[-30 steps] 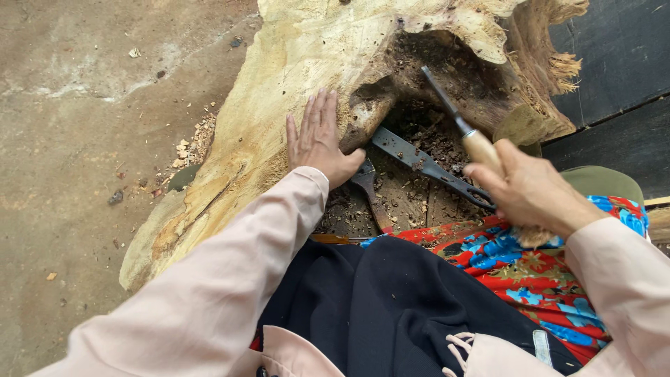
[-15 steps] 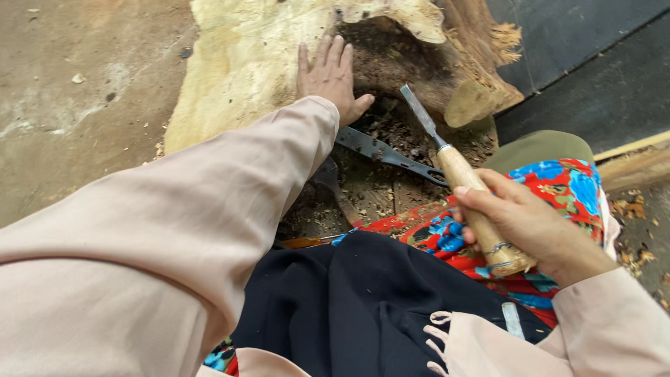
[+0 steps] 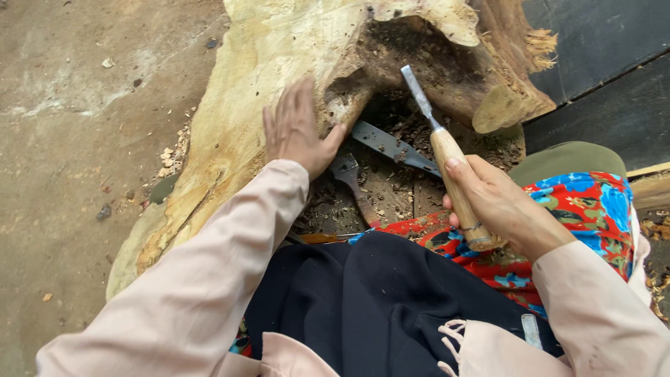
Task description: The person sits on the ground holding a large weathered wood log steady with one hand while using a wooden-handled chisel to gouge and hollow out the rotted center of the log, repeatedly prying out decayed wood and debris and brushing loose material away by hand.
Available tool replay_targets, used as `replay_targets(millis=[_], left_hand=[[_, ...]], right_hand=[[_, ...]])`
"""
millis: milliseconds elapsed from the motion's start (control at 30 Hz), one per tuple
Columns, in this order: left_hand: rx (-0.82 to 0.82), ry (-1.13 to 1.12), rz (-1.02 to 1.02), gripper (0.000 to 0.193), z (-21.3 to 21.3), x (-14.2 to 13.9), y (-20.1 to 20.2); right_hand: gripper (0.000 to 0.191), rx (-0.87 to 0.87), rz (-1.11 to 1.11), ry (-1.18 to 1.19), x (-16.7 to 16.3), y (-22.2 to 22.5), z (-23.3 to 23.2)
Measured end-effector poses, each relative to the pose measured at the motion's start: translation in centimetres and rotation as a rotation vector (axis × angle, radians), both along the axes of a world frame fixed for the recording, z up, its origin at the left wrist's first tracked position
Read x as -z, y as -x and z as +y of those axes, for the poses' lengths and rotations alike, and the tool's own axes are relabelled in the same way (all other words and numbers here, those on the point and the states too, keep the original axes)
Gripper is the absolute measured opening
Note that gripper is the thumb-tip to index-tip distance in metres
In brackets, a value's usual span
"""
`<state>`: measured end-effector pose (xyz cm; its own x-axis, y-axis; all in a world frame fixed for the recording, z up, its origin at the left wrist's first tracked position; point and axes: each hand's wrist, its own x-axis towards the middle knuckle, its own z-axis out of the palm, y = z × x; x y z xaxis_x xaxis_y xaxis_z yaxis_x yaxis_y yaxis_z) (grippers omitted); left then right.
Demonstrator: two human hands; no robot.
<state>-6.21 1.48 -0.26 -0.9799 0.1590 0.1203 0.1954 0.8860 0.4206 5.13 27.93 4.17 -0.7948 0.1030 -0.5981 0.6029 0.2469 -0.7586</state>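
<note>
Against the hollowed log (image 3: 265, 91), left hand (image 3: 296, 129) lies flat, fingers spread and released, palm on pale wood beside the dark cavity. Right hand (image 3: 499, 206) clenched around the wooden handle of a chisel (image 3: 443, 150). Chisel's long axis runs diagonally; steel blade points up and left into the cavity, butt end toward the lap. Two more tools, a flat blade (image 3: 391, 145) and a small scraper (image 3: 349, 178), lie on the debris below.

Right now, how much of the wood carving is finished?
A deep hollow is already dug into the log, with chips lying below. The right hand holds the chisel pointed at it; the left hand braces the log. The hollow's walls look rough, so plenty seems left.
</note>
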Motion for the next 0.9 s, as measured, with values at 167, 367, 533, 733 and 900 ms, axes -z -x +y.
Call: replay_targets(millis=[167,367,533,733,900], left_hand=[[-0.041,0.123,-0.112,0.12,-1.3,0.8,-1.7],[-0.051,0.165,-0.168,0.123,-1.1,0.2,-1.8],[-0.031,0.15,-0.159,0.125,-1.3,0.2,-1.9],[-0.04,0.127,-0.121,0.122,-1.2,0.1,-2.1],[-0.056,0.122,-0.121,0.12,-1.3,0.0,-2.0]], right_hand=[[0.044,0.106,-0.033,0.22,2.1,2.2,-1.9],[0.046,0.192,-0.028,0.252,3.4,4.5,-4.1],[0.048,-0.027,0.156,0.008,2.8,4.9,-2.1],[0.051,-0.335,0.049,-0.832,-1.3,5.6,1.2],[0.042,0.032,-0.131,0.113,-1.6,7.0,0.5]])
